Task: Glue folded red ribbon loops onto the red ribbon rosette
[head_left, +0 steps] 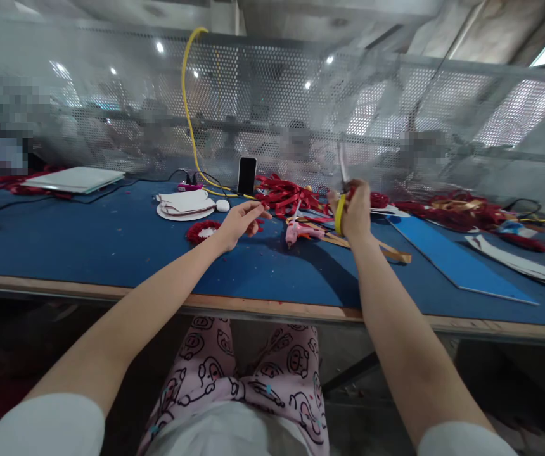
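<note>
My right hand [357, 212] is raised above the table and closed around scissors [339, 215] with a yellow handle. Their blades point upward, away from me. To the left, my left hand [240, 225] pinches a small piece of red ribbon [263, 214], mostly hidden by the fingers. Just behind that wrist lies a round red ruffled rosette [197, 232] with a white centre. Between the two hands a pink glue gun [296, 233] rests on the table, its nozzle toward me. Tan ribbon strips [393, 254] run from beside it to under my right wrist.
A heap of red ribbon [284, 193] lies behind the glue gun, beside an upright phone [246, 175]. White cut pieces [184, 204] are stacked at left. A blue board [462, 263] and white strips [519, 261] lie at right. A perforated metal screen [272, 95] backs the table.
</note>
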Demonstrator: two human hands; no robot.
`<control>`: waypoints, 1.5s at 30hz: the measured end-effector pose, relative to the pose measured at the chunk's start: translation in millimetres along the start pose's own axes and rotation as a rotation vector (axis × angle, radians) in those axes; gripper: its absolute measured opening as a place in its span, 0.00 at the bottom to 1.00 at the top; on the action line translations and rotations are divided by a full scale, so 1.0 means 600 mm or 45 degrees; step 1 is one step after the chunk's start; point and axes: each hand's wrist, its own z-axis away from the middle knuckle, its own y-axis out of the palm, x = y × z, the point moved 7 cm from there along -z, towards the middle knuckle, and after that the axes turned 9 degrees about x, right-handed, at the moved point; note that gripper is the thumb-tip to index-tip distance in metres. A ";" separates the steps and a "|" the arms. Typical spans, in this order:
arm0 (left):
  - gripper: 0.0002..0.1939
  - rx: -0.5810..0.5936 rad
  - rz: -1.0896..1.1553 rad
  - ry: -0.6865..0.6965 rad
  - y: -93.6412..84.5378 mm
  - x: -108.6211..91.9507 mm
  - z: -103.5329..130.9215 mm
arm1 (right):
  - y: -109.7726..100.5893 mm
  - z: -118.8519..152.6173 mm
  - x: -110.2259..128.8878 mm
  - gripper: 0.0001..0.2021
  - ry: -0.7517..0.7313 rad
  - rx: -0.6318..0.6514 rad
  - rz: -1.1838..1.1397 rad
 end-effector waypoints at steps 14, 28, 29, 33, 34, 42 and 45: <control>0.10 -0.010 0.278 -0.017 -0.003 -0.003 0.001 | 0.073 0.055 0.165 0.21 -0.675 0.260 0.302; 0.05 -0.151 0.160 0.005 -0.011 -0.001 0.001 | 0.080 0.060 0.176 0.20 -0.629 0.260 0.315; 0.05 -0.151 0.169 0.005 -0.011 -0.001 0.001 | 0.080 0.061 0.176 0.20 -0.626 0.265 0.316; 0.05 -0.142 0.164 -0.003 -0.009 -0.005 0.003 | 0.083 0.061 0.175 0.20 -0.624 0.259 0.316; 0.05 -0.140 0.148 -0.007 -0.008 -0.006 0.004 | 0.084 0.061 0.175 0.20 -0.621 0.256 0.318; 0.09 -0.104 0.066 0.007 -0.007 -0.009 0.004 | 0.089 0.060 0.172 0.19 -0.606 0.266 0.338; 0.08 -0.103 0.077 0.006 -0.006 -0.009 0.004 | 0.089 0.061 0.171 0.19 -0.603 0.264 0.366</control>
